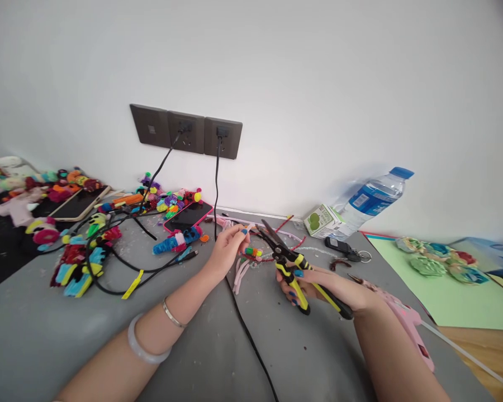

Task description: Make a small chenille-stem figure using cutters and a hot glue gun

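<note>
My left hand (230, 245) pinches a short pale pink pipe cleaner (250, 227) between thumb and forefinger. My right hand (304, 282) is wrapped round the yellow and black handles of heavy scissors (280, 251). Their dark blades are parted and point at the pipe cleaner's tip; whether they touch it I cannot tell. Below my left fingers hang or lie more pale pink pipe cleaner pieces (240, 276). A small green, orange and yellow fuzzy piece (254, 252) lies between my hands. Red pipe cleaners (285, 223) lie behind the blades.
Black cables (243, 318) run from wall sockets (185, 131) across the grey table. Fuzzy figures (84, 257) and phones (188, 216) are at left. A juice carton (323, 220), water bottle (375, 195), car key (341, 248) and pink glue gun (406, 321) stand or lie at right.
</note>
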### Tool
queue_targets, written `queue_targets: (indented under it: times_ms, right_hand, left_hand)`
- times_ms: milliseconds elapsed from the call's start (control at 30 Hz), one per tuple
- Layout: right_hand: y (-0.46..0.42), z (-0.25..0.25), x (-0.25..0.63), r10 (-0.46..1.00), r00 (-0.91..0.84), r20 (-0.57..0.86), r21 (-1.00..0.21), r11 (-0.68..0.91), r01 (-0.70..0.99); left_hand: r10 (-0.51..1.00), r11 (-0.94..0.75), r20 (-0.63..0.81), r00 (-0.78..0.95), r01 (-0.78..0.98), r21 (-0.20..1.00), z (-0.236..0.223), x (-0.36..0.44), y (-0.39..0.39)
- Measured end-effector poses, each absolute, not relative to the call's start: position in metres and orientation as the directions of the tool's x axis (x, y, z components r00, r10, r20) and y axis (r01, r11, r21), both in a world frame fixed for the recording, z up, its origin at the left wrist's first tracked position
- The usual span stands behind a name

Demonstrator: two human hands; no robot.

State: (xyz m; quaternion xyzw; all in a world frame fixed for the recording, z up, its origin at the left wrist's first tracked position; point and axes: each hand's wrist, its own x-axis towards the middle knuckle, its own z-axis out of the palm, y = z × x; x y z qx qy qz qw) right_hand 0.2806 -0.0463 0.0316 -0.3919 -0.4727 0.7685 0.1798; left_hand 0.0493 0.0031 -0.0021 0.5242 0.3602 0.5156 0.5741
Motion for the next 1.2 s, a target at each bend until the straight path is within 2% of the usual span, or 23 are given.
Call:
queue_targets:
  times_ms: [100, 233, 300, 367, 433, 500, 700, 767, 833, 933, 1000, 1067, 1133, 1200]
  right_hand:
    - [-0.041, 0.028, 0.282, 0.766, -0.520, -0.378, -0.904, -0.426, 0.030]
    - [-0.035, 0.025, 0.279, 0.898, -0.305, -0.317, -0.946, -0.320, 0.043]
    - [-0.034, 0.026, 0.276, 0.943, -0.168, -0.287, -0.955, -0.267, 0.130]
    - [-0.035, 0.027, 0.271, 0.976, -0.001, -0.216, -0.920, -0.203, 0.336]
    - [-0.036, 0.027, 0.266, 0.984, 0.129, -0.120, -0.791, -0.174, 0.586]
    - [-0.036, 0.022, 0.262, 0.981, 0.189, -0.046, -0.635, -0.175, 0.752]
    - [-0.033, -0.011, 0.256, 0.974, 0.134, 0.184, -0.264, -0.083, 0.961]
    - [-0.032, -0.018, 0.257, 0.967, 0.113, 0.230, -0.197, -0.067, 0.978]
    - [-0.031, -0.017, 0.260, 0.956, 0.102, 0.273, -0.231, -0.038, 0.972]
    - [-0.031, 0.000, 0.262, 0.942, 0.057, 0.331, -0.457, 0.107, 0.883]
    - [-0.032, 0.014, 0.260, 0.956, -0.040, 0.291, -0.684, 0.237, 0.689]
    - [-0.034, 0.025, 0.256, 0.961, -0.130, 0.243, -0.856, 0.276, 0.438]
    - [-0.036, 0.031, 0.251, 0.956, -0.187, 0.226, -0.925, 0.271, 0.268]
    - [-0.037, 0.031, 0.247, 0.951, -0.224, 0.213, -0.947, 0.257, 0.193]
  left_hand:
    - [0.980, -0.056, 0.101, 0.170, -0.251, 0.966, 0.000, 0.049, 0.004]
    - [0.976, -0.019, 0.067, 0.205, -0.225, 0.974, 0.001, 0.050, 0.003]
    - [0.968, -0.028, 0.075, 0.239, -0.197, 0.980, 0.000, 0.050, 0.003]
    - [0.957, -0.048, 0.095, 0.276, -0.173, 0.984, -0.001, 0.050, 0.003]
    - [0.944, -0.065, 0.110, 0.312, -0.152, 0.986, -0.002, 0.050, 0.002]
    - [0.932, -0.070, 0.113, 0.344, -0.133, 0.989, 0.000, 0.050, 0.000]
    - [0.899, -0.042, 0.080, 0.430, -0.098, 0.994, 0.009, 0.051, -0.006]
    - [0.893, -0.034, 0.073, 0.445, -0.096, 0.995, 0.011, 0.051, -0.006]
    - [0.888, -0.025, 0.067, 0.454, -0.098, 0.995, 0.013, 0.052, -0.007]
    - [0.870, 0.038, 0.020, 0.493, -0.107, 0.994, 0.013, 0.053, -0.008]
    - [0.838, 0.116, -0.033, 0.545, -0.118, 0.986, 0.011, 0.054, -0.009]
    - [0.795, 0.178, -0.065, 0.603, -0.129, 0.976, 0.008, 0.054, -0.010]
    - [0.759, 0.209, -0.072, 0.647, -0.136, 0.968, 0.006, 0.054, -0.012]
    - [0.731, 0.223, -0.073, 0.678, -0.137, 0.965, 0.006, 0.053, -0.013]
